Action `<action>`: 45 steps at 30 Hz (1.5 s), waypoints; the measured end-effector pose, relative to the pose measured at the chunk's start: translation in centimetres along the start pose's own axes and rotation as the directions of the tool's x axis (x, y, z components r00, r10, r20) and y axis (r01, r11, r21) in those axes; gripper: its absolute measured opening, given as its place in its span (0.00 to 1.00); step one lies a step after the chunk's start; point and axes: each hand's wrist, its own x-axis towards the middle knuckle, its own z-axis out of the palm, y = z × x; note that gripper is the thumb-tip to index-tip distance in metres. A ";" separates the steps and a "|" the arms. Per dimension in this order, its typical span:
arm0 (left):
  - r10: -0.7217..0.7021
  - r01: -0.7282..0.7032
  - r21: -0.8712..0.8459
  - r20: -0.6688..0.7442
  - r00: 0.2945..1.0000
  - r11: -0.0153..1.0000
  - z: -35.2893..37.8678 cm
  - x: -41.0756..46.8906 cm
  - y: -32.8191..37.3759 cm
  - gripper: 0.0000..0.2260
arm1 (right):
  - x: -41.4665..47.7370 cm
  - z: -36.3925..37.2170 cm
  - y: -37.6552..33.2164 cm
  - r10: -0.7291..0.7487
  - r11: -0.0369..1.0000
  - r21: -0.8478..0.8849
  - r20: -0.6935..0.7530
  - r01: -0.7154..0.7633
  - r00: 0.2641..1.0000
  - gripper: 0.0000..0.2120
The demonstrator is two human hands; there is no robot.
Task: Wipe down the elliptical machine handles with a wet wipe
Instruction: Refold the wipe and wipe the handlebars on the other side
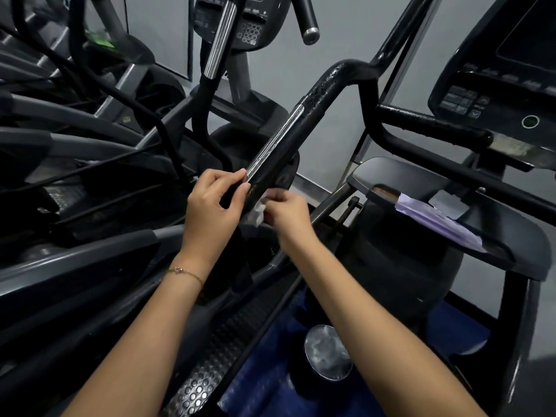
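Observation:
A black elliptical handle (296,136) with a shiny metal strip along it slopes down from the upper right to the middle of the view. My left hand (212,203) grips its lower end, fingertips curled over the strip. My right hand (285,213) pinches a crumpled white wet wipe (260,210) just under the handle's lower end, right beside my left hand. Most of the wipe is hidden by my fingers and the handle.
The machine's console (493,94) and a second black handlebar (433,123) are at the right. A purple wipe pack (433,218) lies on the black shroud at the right. Another elliptical's console (249,22) stands behind, with foot pedals (204,368) below.

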 end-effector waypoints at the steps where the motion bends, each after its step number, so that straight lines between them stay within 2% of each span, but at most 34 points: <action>1: -0.004 0.004 -0.006 0.005 1.000 1.000 0.0 0.0 0.0 0.10 | 0.5 -0.4 -0.8 0.000 0.997 0.080 -0.076 0.006 0.997 0.16; 3: -0.012 0.012 -0.023 0.016 1.000 1.000 -0.1 -0.1 0.1 0.10 | 1.9 -1.3 -2.6 0.001 0.974 0.223 -0.207 0.046 0.978 0.14; 4: -0.012 0.013 -0.026 0.019 1.000 1.000 -0.1 -0.1 0.0 0.11 | 2.0 -1.3 -2.9 -0.013 0.970 0.234 -0.240 0.071 0.971 0.14; 6: -0.011 0.012 -0.024 0.026 1.000 1.000 -0.1 0.0 -0.2 0.11 | 1.0 -0.4 -1.9 -0.026 0.988 0.142 -0.226 0.060 0.974 0.13; 8: -0.013 0.014 -0.028 0.035 0.999 0.999 -0.2 -0.1 -0.2 0.11 | -1.1 0.6 0.0 -0.028 0.997 0.073 -0.140 0.038 0.990 0.10; 10: -0.010 0.012 -0.049 0.050 0.999 0.999 -0.3 -0.2 -0.1 0.12 | -2.3 0.2 0.2 -0.100 0.992 0.053 -0.172 0.111 0.980 0.08; 12: -0.020 0.024 -0.061 0.068 0.997 0.998 -0.4 -0.2 0.0 0.11 | -2.1 -1.6 -1.6 -0.285 0.955 -0.008 -0.315 0.298 0.905 0.09; 14: -0.035 0.041 -0.072 0.079 0.996 0.997 -0.5 0.0 0.1 0.11 | -1.7 -3.3 -4.4 -0.498 0.867 -0.235 -0.370 0.440 0.784 0.07; 16: -0.076 0.085 -0.088 0.095 0.993 0.992 -0.7 0.2 0.4 0.12 | -1.0 -4.2 -6.6 -0.699 0.675 -0.550 -0.262 0.493 0.665 0.09; 17: -0.099 0.108 -0.088 0.102 0.990 0.990 -0.6 0.3 0.8 0.13 | -0.3 -4.4 -7.2 -0.784 0.510 -0.698 -0.137 0.503 0.605 0.10; 19: -0.143 0.152 -0.074 0.123 0.982 0.986 -0.3 1.0 1.5 0.17 | 0.9 -4.2 -8.0 -0.804 0.189 -0.858 0.143 0.478 0.577 0.10; 21: -0.186 0.196 -0.050 0.160 0.969 0.979 0.1 2.0 2.5 0.20 | 1.4 -4.0 -7.9 -0.723 -0.060 -0.846 0.403 0.531 0.561 0.09; 22: -0.198 0.206 -0.030 0.178 0.964 0.978 0.4 2.6 2.9 0.21 | 1.5 -4.0 -7.7 -0.711 -0.192 -0.815 0.500 0.547 0.495 0.10; 23: -0.207 0.211 0.003 0.204 0.957 0.978 0.7 3.1 3.2 0.22 | 1.9 -4.3 -7.7 -0.708 -0.270 -0.777 0.561 0.569 0.429 0.12; 24: -0.222 0.216 0.050 0.237 0.946 0.975 0.9 3.6 3.4 0.22 | 2.7 -5.1 -8.0 -0.701 -0.298 -0.764 0.582 0.571 0.412 0.13; 28: -0.266 0.204 0.221 0.303 0.915 0.954 1.0 4.4 3.9 0.14 | 5.6 -6.3 -11.8 -0.811 -0.157 -0.844 0.406 0.514 0.420 0.10; 30: -0.276 0.195 0.265 0.313 0.909 0.944 1.0 4.9 3.9 0.12 | 6.2 -6.4 -12.3 -0.822 -0.134 -0.850 0.382 0.509 0.422 0.10; 35: -0.276 0.130 0.405 0.327 0.904 0.905 0.9 4.5 4.9 0.16 | 6.6 -7.6 -11.4 -0.775 -0.267 -0.798 0.511 0.540 0.372 0.11; 36: -0.260 0.106 0.425 0.323 0.910 0.899 1.2 4.4 5.1 0.18 | 7.2 -7.8 -12.1 -0.787 -0.257 -0.799 0.500 0.544 0.361 0.11; 38: -0.180 0.042 0.404 0.310 0.933 0.914 2.2 4.5 5.5 0.23 | 8.3 -8.2 -13.7 -0.862 -0.131 -0.836 0.362 0.532 0.356 0.09; 40: 0.014 -0.123 0.384 0.277 0.961 0.915 3.8 5.1 5.4 0.24 | 8.6 -8.5 -14.1 -0.886 0.011 -0.857 0.231 0.515 0.403 0.09; 42: 0.106 -0.213 0.440 0.257 0.961 0.872 5.3 5.6 4.9 0.24 | 8.4 -8.5 -13.2 -0.895 -0.022 -0.858 0.246 0.513 0.372 0.08; 45: 0.116 -0.240 0.502 0.265 0.957 0.831 5.9 5.6 4.2 0.24 | 8.1 -8.8 -12.7 -0.862 -0.169 -0.808 0.399 0.564 0.314 0.09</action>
